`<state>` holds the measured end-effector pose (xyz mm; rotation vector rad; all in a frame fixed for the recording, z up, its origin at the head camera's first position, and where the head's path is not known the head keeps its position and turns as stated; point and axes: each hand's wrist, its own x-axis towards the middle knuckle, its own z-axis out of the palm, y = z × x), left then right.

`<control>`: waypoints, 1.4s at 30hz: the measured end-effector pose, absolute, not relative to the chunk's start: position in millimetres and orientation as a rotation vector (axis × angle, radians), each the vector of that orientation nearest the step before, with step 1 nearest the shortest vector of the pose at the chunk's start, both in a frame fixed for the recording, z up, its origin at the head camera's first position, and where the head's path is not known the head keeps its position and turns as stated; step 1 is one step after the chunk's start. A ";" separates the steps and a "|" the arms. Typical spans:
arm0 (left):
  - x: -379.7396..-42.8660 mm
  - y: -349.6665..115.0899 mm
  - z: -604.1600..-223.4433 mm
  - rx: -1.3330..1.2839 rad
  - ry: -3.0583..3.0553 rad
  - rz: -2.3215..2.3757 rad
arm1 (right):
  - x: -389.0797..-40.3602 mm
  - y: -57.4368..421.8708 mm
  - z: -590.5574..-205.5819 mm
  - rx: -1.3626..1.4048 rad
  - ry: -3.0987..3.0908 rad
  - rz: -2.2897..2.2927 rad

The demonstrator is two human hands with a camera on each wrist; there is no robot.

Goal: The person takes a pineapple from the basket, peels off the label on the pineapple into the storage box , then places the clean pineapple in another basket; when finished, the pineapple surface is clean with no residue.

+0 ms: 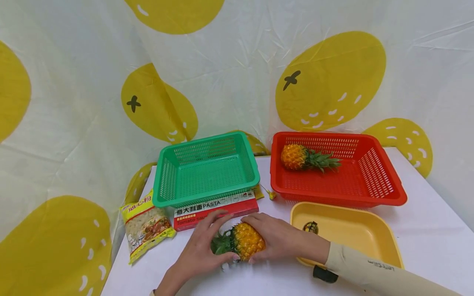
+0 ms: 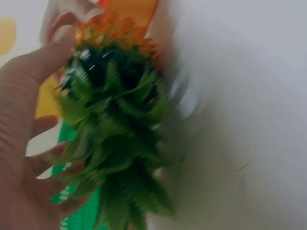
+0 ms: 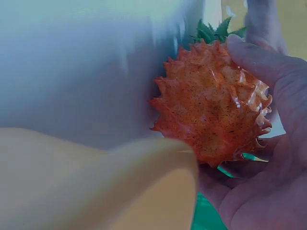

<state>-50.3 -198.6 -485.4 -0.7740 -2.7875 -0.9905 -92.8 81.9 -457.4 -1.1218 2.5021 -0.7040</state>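
A small pineapple lies sideways low over the white table, with its green leaves pointing left. My right hand holds its orange, spiky body, thumb on the near side and fingers around the far side. At the crown end, my left hand curves around the pineapple; its thumb lies by the base of the leaves. The left fingers are partly hidden behind the leaves. Whether the fruit touches the table I cannot tell.
Behind the hands stand a green basket and a red basket, the red one holding another pineapple. A pasta box and a yellow food packet lie at left. The yellow tray sits under the right forearm.
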 end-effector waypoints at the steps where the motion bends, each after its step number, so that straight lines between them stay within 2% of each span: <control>1: -52.9 -201.5 -482.2 -0.763 -2.740 -0.985 | -92.8 82.2 -458.2 -1.121 2.505 -0.711; 9: -87.8 -243.9 -456.0 -0.580 -2.449 -0.845 | -90.7 80.7 -458.2 -1.121 2.507 -0.746; 14: -112.3 -284.6 -450.9 -0.331 -2.374 -0.750 | -90.6 76.6 -455.8 -1.109 2.501 -0.730; 20: -125.7 -315.7 -456.4 0.001 -2.515 -0.942 | -90.2 74.4 -455.8 -1.077 2.471 -0.721; 25: -128.2 -323.5 -465.1 0.136 -2.639 -1.036 | -89.9 73.9 -454.9 -1.063 2.450 -0.709; 42: -128.6 -322.8 -478.8 0.328 -2.617 -1.447 | -88.9 66.8 -453.7 -1.107 2.456 -0.662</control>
